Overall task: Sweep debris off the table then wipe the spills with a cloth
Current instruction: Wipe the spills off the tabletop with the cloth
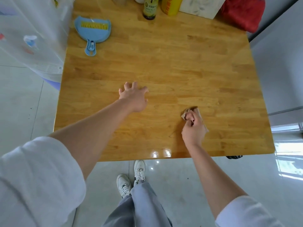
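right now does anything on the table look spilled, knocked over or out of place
Nothing stands out. The blue dustpan lies flat at the far left with its yellow brush tucked inside, and the bottles at the back stand upright. The right hand grips a cloth on the wooden table; no spill is clearly visible.

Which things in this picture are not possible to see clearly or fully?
Head view only:
- Cloth: mostly covered by the right hand gripping it.
- Bottle, yellow container and box: tops cut by the upper edge.
- Bottle label: too small to read.
- Spills on the table: none discernible under glare.
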A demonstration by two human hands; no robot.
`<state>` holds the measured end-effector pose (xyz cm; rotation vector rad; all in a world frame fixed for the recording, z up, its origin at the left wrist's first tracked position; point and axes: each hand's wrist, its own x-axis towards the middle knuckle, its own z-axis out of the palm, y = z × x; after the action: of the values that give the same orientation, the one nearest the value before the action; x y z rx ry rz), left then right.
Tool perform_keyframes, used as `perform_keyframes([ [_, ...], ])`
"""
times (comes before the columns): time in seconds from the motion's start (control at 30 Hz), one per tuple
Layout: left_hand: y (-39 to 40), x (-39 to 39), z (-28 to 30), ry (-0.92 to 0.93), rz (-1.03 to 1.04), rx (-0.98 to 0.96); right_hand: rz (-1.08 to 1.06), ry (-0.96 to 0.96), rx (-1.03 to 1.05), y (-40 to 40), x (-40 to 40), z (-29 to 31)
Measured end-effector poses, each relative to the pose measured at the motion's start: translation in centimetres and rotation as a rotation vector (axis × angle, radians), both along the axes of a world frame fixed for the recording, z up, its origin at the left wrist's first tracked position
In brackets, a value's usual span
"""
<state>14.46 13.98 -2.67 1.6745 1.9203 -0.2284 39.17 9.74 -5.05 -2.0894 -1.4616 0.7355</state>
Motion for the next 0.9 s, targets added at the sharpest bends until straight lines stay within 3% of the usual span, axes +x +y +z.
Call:
perform_keyframes([
  [0.03,0.4,-0.4,0.2,-0.018,-0.010,-0.040,0.076,-0.034,0.064,-0.5,-2.4,-0.3],
  [0.1,1.1,-1.5,0.7,-0.033,-0.050,-0.117,0.467,0.050,0.111,-3.7,-8.3,-0.8],
  [0.17,1.4,-3.1,1.2,-0.086,-0.074,-0.138,0.950,0.101,0.021,-8.1,-12.4,-1.5],
  [0.23,0.8,-4.9,1.2,-0.162,-0.015,-0.071,1.204,0.166,-0.059,-9.7,-12.4,-1.7],
  [0.33,-0.9,-8.9,0.9,-0.110,0.058,0.049,0.983,0.148,-0.095,-4.0,-7.8,-1.1],
  [0.43,-3.2,-12.9,0.6,-0.011,0.107,0.040,0.345,0.206,-0.062,3.1,-3.9,-0.4],
  [0.5,-4.8,-14.8,0.4,0.011,0.146,0.013,0.131,0.146,-0.084,4.6,-5.8,-0.2],
  [0.57,-5.6,-15.9,0.3,0.016,0.130,-0.039,0.240,0.060,0.051,2.2,-10.9,-0.5],
  [0.63,-4.9,-16.6,0.6,0.018,0.074,-0.098,0.614,0.070,0.199,-2.9,-16.7,-1.1],
  [0.7,-4.1,-17.1,1.1,-0.005,0.032,-0.150,1.039,0.051,0.135,-8.9,-20.4,-1.9],
  [0.77,-4.2,-17.8,1.2,-0.018,0.026,-0.151,1.291,0.112,0.000,-11.8,-21.2,-2.3],
  [0.83,-4.8,-18.7,1.1,-0.041,0.000,-0.133,1.278,0.132,-0.040,-10.7,-19.5,-1.8],
  [0.9,-5.1,-18.8,1.0,-0.039,-0.035,-0.119,1.000,0.074,-0.023,-7.1,-16.3,-1.2],
])
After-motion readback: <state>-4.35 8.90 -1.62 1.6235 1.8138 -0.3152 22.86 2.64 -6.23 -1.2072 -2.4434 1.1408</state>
